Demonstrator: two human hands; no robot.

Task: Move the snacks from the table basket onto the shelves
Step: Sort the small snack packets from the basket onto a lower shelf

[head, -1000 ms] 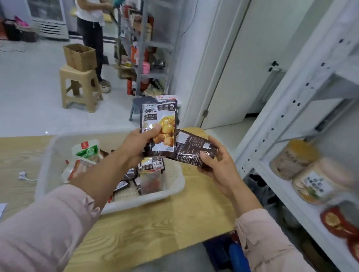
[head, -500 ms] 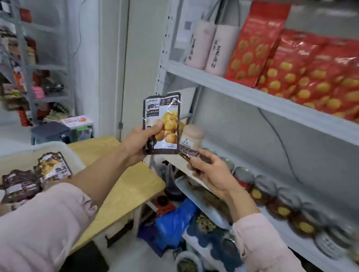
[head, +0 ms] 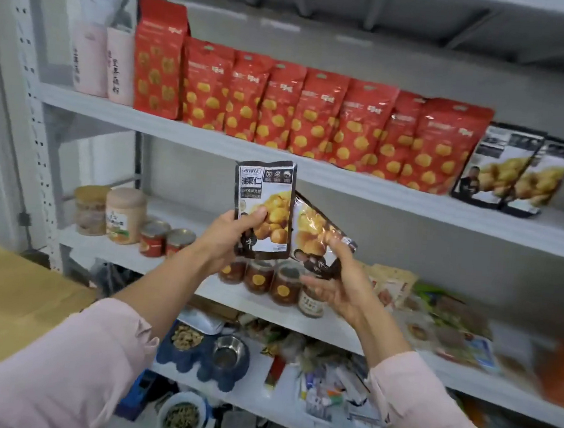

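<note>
My left hand (head: 229,235) holds a black chestnut snack pack (head: 264,195) upright in front of the grey shelving. Beside it my right hand (head: 339,283) grips a second black chestnut pack (head: 313,232), tilted to the right. Both packs hang in the air between the upper shelf (head: 311,173) and the middle shelf (head: 239,295). Two matching black chestnut packs (head: 516,169) stand at the right end of the upper shelf. The table basket is out of view.
Red snack bags (head: 299,113) and pink canisters (head: 103,61) fill the upper shelf. Jars and cans (head: 127,215) and small jars (head: 268,277) line the middle shelf, flat packets (head: 435,316) to the right. Pet bowls (head: 207,350) sit lower. The wooden table corner (head: 11,285) is at left.
The view has swung from the table and basket to face the shelves. Both hands rose with their packs; the right-hand pack turned from edge-on to show its front.
</note>
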